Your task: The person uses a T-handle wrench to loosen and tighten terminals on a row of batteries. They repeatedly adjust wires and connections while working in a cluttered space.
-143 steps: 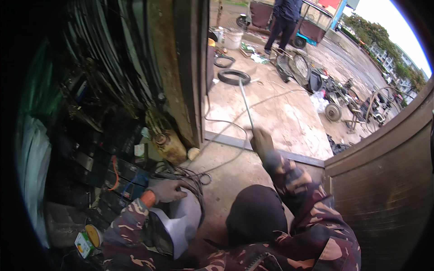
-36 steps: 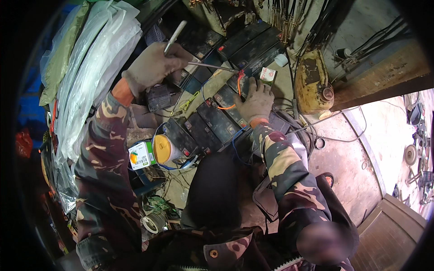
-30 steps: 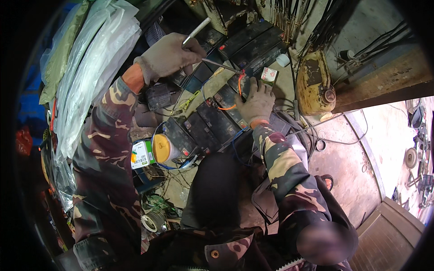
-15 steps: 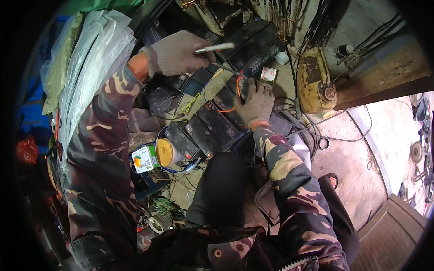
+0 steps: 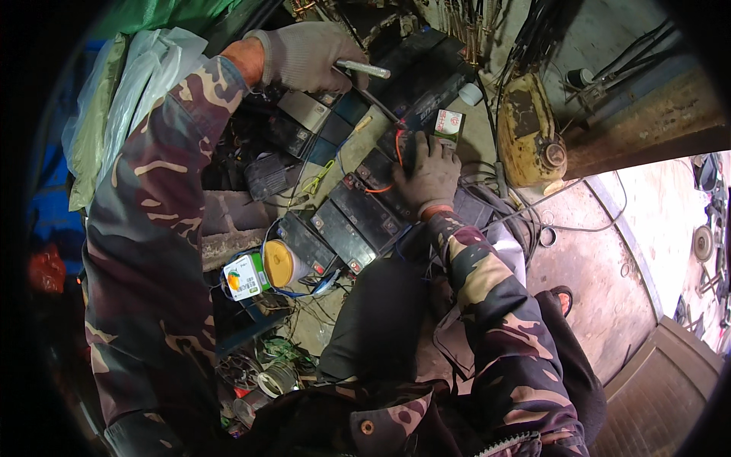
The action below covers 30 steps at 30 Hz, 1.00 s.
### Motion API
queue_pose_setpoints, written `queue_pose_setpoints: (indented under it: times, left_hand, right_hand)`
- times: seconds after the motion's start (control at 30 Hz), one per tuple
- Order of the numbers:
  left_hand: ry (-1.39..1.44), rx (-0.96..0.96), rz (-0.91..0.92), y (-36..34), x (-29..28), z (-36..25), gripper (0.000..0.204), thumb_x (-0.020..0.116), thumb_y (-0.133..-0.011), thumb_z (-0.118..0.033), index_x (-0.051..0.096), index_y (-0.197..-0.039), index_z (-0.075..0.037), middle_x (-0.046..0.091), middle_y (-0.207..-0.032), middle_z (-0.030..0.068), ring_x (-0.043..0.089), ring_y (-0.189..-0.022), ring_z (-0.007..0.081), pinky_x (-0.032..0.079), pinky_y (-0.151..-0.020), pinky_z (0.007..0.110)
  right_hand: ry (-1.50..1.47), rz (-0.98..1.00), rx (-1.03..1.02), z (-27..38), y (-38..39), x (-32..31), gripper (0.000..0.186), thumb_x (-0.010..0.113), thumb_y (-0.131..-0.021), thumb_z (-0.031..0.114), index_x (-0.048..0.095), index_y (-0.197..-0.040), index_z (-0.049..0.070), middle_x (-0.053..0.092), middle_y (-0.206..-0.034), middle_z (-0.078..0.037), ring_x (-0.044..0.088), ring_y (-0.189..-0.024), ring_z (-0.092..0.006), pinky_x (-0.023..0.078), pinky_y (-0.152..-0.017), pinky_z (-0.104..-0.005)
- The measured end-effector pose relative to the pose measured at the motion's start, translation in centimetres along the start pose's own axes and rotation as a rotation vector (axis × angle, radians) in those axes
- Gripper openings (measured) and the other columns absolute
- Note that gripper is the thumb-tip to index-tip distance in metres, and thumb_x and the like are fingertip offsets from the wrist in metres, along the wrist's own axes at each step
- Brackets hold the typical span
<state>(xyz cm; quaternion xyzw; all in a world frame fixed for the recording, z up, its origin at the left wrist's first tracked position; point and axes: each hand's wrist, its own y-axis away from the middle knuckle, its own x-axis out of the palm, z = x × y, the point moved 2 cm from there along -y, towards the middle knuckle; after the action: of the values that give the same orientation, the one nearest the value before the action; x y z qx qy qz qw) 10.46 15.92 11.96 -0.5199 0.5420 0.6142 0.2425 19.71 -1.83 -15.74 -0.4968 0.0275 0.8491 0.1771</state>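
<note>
My gloved left hand (image 5: 316,65) grips a metal tool (image 5: 365,68) with a bar handle, its thin shaft reaching down to a red terminal on a black battery beside an orange cable (image 5: 398,146). My gloved right hand (image 5: 432,174) rests on the same group of batteries, fingers apart and slightly bent. More black batteries (image 5: 346,221) lie in a row toward me, with wires among them. A small white-and-red box (image 5: 448,124) is just beyond my right hand, near a white cap (image 5: 470,94).
A yellow jug (image 5: 525,129) stands right, by coiled cables and a rusty beam. A yellow-lidded tub (image 5: 283,261), a green-and-white box (image 5: 244,277) and wire clutter lie near my knee. Plastic-wrapped bundles (image 5: 137,91) are left; a brown panel (image 5: 647,381) is at lower right.
From the doorway, my view has turned to the batteries. Lately my left hand has moved up, swinging the tool's handle from upright to nearly level. My right hand has stayed on the batteries.
</note>
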Motion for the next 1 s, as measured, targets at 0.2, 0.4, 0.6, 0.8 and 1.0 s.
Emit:
queue_pose_setpoints:
  times: [0.2, 0.4, 0.6, 0.8, 1.0]
  left_hand:
    - [0.300, -0.241, 0.026, 0.6, 0.0, 0.0, 0.024, 0.074, -0.090, -0.011, 0.078, -0.112, -0.002, 0.075, -0.087, 0.0064, 0.068, -0.076, 0.0129, 0.056, -0.069, 0.030]
    - [0.581, -0.350, 0.007, 3.1, 2.6, 1.7, 0.026, 0.071, -0.093, -0.005, 0.074, -0.116, 0.005, 0.071, -0.085, 0.0068, 0.061, -0.069, 0.0106, 0.051, -0.064, 0.028]
    - [0.694, -0.388, -0.055, 4.5, 3.9, 1.6, 0.026, 0.068, -0.095, -0.004, 0.072, -0.119, 0.006, 0.070, -0.086, 0.0067, 0.062, -0.064, 0.0111, 0.053, -0.061, 0.029]
    - [0.439, -0.245, 0.064, 2.7, 2.0, 0.3, 0.024, 0.068, -0.093, -0.004, 0.075, -0.115, 0.001, 0.071, -0.082, 0.0080, 0.065, -0.064, 0.0124, 0.053, -0.061, 0.030]
    - [0.242, -0.075, 0.052, -0.3, 0.4, -0.6, 0.022, 0.071, -0.089, -0.007, 0.076, -0.109, 0.002, 0.072, -0.078, 0.0106, 0.067, -0.063, 0.0152, 0.055, -0.061, 0.032]
  right_hand:
    - [-0.009, -0.023, -0.004, -0.1, 0.0, -0.1, 0.082, 0.074, -0.082, 0.050, 0.051, -0.150, 0.011, 0.058, -0.144, -0.017, 0.055, -0.133, -0.0364, 0.040, -0.112, -0.0509]
    - [-0.011, -0.022, 0.014, 0.0, 0.1, -0.4, 0.079, 0.073, -0.083, 0.051, 0.053, -0.148, 0.011, 0.058, -0.144, -0.017, 0.056, -0.132, -0.0358, 0.040, -0.112, -0.0507]
    - [-0.004, -0.018, 0.016, 0.1, 0.0, -0.4, 0.080, 0.072, -0.083, 0.053, 0.053, -0.148, 0.011, 0.059, -0.145, -0.017, 0.056, -0.133, -0.0358, 0.040, -0.113, -0.0504]
    - [0.005, -0.006, 0.021, -0.1, 0.0, -0.2, 0.081, 0.072, -0.084, 0.053, 0.051, -0.150, 0.011, 0.058, -0.146, -0.017, 0.055, -0.134, -0.0359, 0.039, -0.114, -0.0512]
    - [-0.036, 0.024, 0.013, -0.2, -0.1, 0.1, 0.081, 0.070, -0.084, 0.050, 0.051, -0.151, 0.009, 0.053, -0.149, -0.021, 0.052, -0.136, -0.0383, 0.035, -0.117, -0.0526]
